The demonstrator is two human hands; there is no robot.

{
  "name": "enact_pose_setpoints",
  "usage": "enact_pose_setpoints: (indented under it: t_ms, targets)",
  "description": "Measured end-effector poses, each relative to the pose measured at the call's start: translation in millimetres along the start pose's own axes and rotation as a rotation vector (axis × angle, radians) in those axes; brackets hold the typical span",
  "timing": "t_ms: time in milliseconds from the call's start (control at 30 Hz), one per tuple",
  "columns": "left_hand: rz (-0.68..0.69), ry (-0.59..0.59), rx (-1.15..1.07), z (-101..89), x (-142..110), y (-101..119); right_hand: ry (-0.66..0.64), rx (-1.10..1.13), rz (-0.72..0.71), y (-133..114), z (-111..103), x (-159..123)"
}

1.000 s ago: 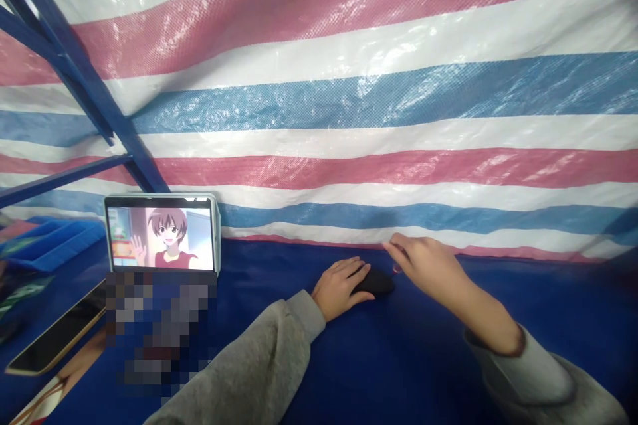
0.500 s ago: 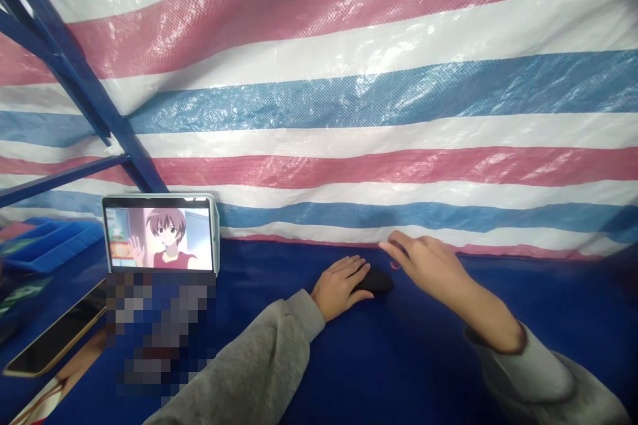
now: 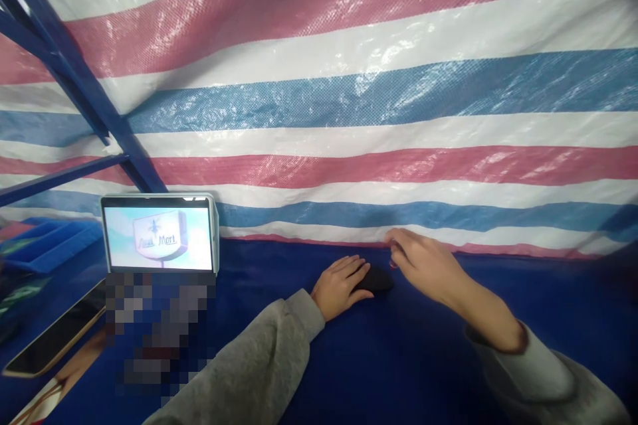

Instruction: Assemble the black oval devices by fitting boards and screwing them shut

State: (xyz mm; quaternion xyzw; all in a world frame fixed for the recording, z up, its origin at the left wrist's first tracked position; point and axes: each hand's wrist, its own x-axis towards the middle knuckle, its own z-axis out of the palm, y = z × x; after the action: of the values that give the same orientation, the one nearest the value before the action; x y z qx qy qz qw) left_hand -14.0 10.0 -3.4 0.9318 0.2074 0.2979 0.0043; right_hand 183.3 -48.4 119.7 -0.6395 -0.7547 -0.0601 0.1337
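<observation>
The left hand (image 3: 339,287) lies on a black computer mouse (image 3: 377,280), and its fingers (image 3: 349,267) curve loosely over it. The right hand (image 3: 423,262) is just beside the mouse, its bent fingers (image 3: 399,237) near a small red thing (image 3: 394,263); I cannot tell if they grasp it. Both hands are on the blue desk (image 3: 438,325), to the right of a tablet (image 3: 159,234).

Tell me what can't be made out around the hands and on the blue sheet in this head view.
- small red item at the right hand: too small to identify, partly behind the fingers
- black oval object: the left hand covers part of it, so its kind is unsure
- pixelated mosaic patch below the white-cased tablet: blurs whatever lies there
- blue plastic tray: cut off by the left edge
</observation>
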Motion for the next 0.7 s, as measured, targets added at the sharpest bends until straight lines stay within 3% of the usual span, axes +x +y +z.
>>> enact_pose_setpoints:
  t_ms: [233, 400, 600, 700]
  targets:
    - [-0.023, -0.068, -0.019, -5.3, 1.0, 4.0, -0.028, 0.025, 0.03, 0.0, 1.0, 0.3]
    - [-0.011, -0.098, -0.064, -10.0, 0.3, 5.7, -0.012, 0.074, -0.036, -0.2, 0.1, -0.6]
    - [0.027, -0.131, -0.03, -5.6, -0.1, 3.2, -0.048, -0.022, 0.054, -1.0, -2.8, -0.7]
    - [0.051, -0.132, -0.02, -2.2, -0.3, 0.6, -0.029, 0.023, 0.003, 0.6, -4.1, -1.2]
